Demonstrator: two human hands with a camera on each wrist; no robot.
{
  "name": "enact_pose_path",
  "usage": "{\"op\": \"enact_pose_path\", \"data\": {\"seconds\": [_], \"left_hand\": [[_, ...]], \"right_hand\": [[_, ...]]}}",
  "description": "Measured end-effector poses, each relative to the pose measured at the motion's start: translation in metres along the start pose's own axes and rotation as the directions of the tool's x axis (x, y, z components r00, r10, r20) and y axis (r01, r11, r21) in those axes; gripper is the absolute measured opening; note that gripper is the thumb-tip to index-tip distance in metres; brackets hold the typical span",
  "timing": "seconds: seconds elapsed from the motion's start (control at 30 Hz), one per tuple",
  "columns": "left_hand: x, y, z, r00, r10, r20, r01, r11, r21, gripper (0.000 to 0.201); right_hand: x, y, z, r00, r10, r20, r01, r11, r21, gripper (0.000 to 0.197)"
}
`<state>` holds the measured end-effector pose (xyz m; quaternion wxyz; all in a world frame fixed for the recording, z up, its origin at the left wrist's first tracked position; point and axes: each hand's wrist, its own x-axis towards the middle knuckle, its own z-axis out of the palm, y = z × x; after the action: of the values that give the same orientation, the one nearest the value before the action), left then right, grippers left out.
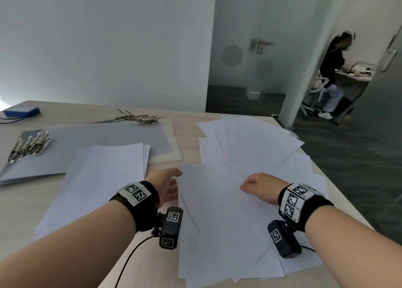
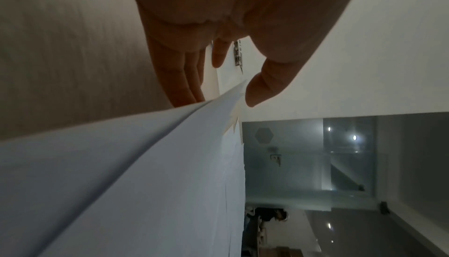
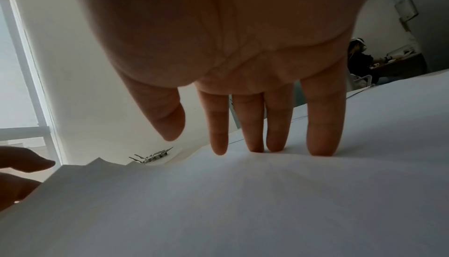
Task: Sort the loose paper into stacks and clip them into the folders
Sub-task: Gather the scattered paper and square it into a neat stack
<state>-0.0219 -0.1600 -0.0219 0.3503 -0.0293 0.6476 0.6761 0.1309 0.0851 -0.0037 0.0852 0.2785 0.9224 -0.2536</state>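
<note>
Loose white sheets (image 1: pixel 256 144) lie fanned across the right half of the table. My left hand (image 1: pixel 171 185) (image 2: pixel 219 101) is at the left edge of the top sheet (image 1: pixel 217 211), fingers (image 2: pixel 187 88) straight along the raised edge and thumb apart above it. My right hand (image 1: pixel 253 184) (image 3: pixel 213 144) presses its straight fingertips (image 3: pixel 323 145) down on the same sheet. A squared paper stack (image 1: pixel 102 178) lies to the left. Behind it are open grey folders (image 1: pixel 130 137) with metal clips (image 1: pixel 139 119) (image 1: pixel 30 145).
A blue box (image 1: pixel 21 111) with a cable sits at the table's far left corner. The table's right edge (image 1: pixel 348 200) runs close beside the loose sheets. Beyond a glass door (image 1: pixel 250 48), a person (image 1: pixel 332 70) sits at another desk.
</note>
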Motion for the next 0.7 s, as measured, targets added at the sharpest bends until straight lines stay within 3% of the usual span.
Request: {"op": "enact_pose_path", "data": {"seconds": [0.07, 0.17, 0.23, 0.3, 0.37, 0.5, 0.6, 0.7], "left_hand": [[-0.006, -0.008, 0.004, 0.993, -0.084, 0.085, 0.074, 0.99, 0.119, 0.035], [-0.008, -0.023, 0.012, 0.985, -0.133, 0.11, 0.097, 0.955, 0.281, 0.027], [-0.007, -0.025, 0.016, 0.991, -0.109, 0.081, 0.076, 0.938, 0.339, 0.027], [-0.002, -0.022, 0.015, 0.998, -0.05, 0.039, 0.031, 0.922, 0.385, 0.035], [0.005, -0.015, 0.015, 1.0, 0.025, -0.013, -0.016, 0.9, 0.435, 0.04], [0.011, 0.0, 0.018, 0.982, 0.159, -0.102, -0.093, 0.877, 0.471, 0.031], [0.011, 0.007, 0.026, 0.982, 0.175, -0.075, -0.119, 0.87, 0.478, 0.031], [0.007, 0.009, 0.039, 0.987, 0.154, -0.045, -0.111, 0.861, 0.497, 0.028]], "right_hand": [[0.001, 0.0, 0.002, 1.0, 0.003, -0.003, -0.003, 1.0, 0.009, 0.031], [-0.002, -0.004, 0.005, 0.999, -0.025, 0.019, 0.025, 1.0, 0.015, 0.032], [-0.003, -0.004, 0.005, 0.998, -0.043, 0.034, 0.04, 0.995, 0.093, 0.03], [-0.008, 0.001, -0.002, 1.0, -0.021, 0.015, 0.016, 0.96, 0.279, 0.026], [-0.013, 0.014, -0.015, 0.996, 0.039, -0.075, -0.005, 0.912, 0.41, 0.022], [-0.016, 0.065, -0.044, 0.951, 0.186, -0.246, -0.109, 0.949, 0.297, 0.023], [-0.017, 0.1, -0.052, 0.913, 0.337, -0.228, -0.288, 0.931, 0.223, 0.042], [-0.02, 0.118, -0.048, 0.913, 0.369, -0.172, -0.344, 0.925, 0.161, 0.044]]}}
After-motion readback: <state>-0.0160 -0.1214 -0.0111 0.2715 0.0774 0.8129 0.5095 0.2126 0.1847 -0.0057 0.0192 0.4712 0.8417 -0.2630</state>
